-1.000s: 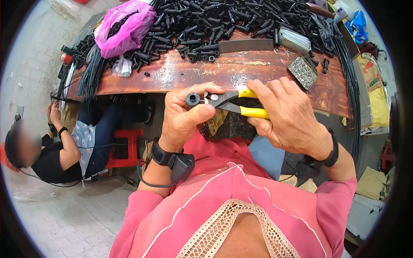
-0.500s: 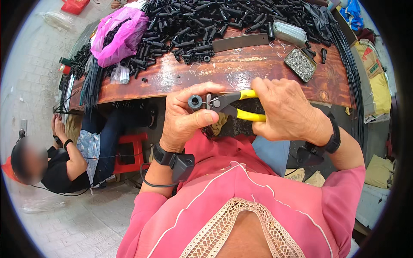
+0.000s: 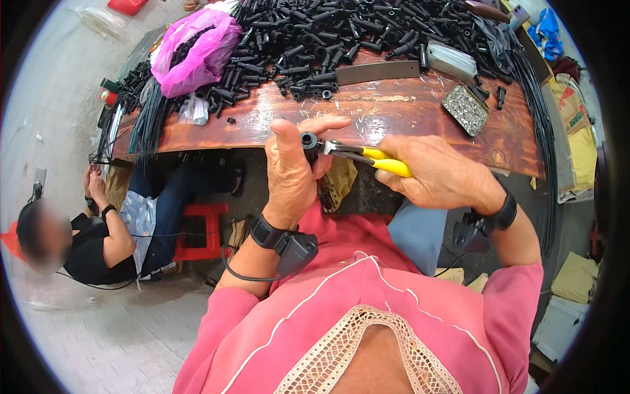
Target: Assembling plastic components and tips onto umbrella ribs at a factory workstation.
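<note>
My left hand [image 3: 287, 174] holds a short black plastic tube [image 3: 309, 140], its round open end turned up toward me. The thumb stands raised off the tube while the other fingers lie behind and beside it. In my right hand [image 3: 441, 168] is a pair of cutting pliers with yellow handles [image 3: 394, 167], gripped in the closed fingers. The jaws of the pliers touch or nearly touch the side of the tube. Whether anything thin is between the jaws is too small to tell.
A wooden table [image 3: 262, 125] bears a heap of black plastic tubes [image 3: 308, 39], a pink plastic bag [image 3: 197, 56], a flat metal bar [image 3: 377, 72], a tin of small metal bits [image 3: 464, 110] and a clear box [image 3: 453, 60]. A co-worker [image 3: 105, 236] sits at the left by a red stool [image 3: 203, 230].
My left thumb has lifted off the tube. The pliers have turned, their handles now closer together, and their jaws have come to the tube's side. The view has shifted slightly.
</note>
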### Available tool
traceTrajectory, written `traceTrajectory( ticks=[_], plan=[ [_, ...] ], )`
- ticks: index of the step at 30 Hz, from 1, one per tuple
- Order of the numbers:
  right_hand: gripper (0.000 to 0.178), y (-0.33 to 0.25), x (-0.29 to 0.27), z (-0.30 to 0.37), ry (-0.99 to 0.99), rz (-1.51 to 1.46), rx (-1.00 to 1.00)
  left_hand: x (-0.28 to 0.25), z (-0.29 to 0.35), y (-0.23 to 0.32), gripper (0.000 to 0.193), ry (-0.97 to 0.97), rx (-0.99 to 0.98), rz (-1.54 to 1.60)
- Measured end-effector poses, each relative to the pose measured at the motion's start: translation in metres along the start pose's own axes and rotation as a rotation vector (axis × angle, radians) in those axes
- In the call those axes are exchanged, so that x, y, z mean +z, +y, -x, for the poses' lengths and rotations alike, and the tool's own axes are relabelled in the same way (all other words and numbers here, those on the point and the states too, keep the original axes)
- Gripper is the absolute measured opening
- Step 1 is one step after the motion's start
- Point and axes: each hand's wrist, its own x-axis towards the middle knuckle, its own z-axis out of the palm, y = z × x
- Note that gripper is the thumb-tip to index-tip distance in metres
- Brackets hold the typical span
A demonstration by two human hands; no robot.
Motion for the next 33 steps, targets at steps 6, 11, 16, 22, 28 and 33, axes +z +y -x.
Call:
traceTrajectory(
  ticks=[6, 11, 16, 22, 28, 33],
  plan=[
    [0.057, -0.003, 0.029, -0.001, 0.426, 0.182, -0.038, 0.007, -0.004, -0.004, 0.084, 0.118, 0.024, 0.124],
    [0.073, -0.006, 0.031, -0.001, 0.516, 0.308, 0.016, 0.013, -0.004, -0.005, 0.081, 0.169, 0.005, 0.198],
    [0.081, -0.001, 0.025, -0.001, 0.586, 0.370, -0.064, 0.014, -0.002, -0.004, 0.079, 0.165, 0.017, 0.178],
    [0.081, 0.003, 0.039, -0.006, 0.513, 0.174, -0.057, 0.019, -0.001, -0.002, 0.078, 0.189, 0.019, 0.192],
    [0.079, -0.003, 0.047, -0.005, 0.658, 0.278, -0.016, 0.016, 0.001, -0.003, 0.076, 0.185, 0.014, 0.231],
    [0.080, -0.007, 0.038, -0.002, 0.676, 0.398, -0.010, 0.018, 0.003, -0.002, 0.076, 0.194, 0.030, 0.199]
  ],
)
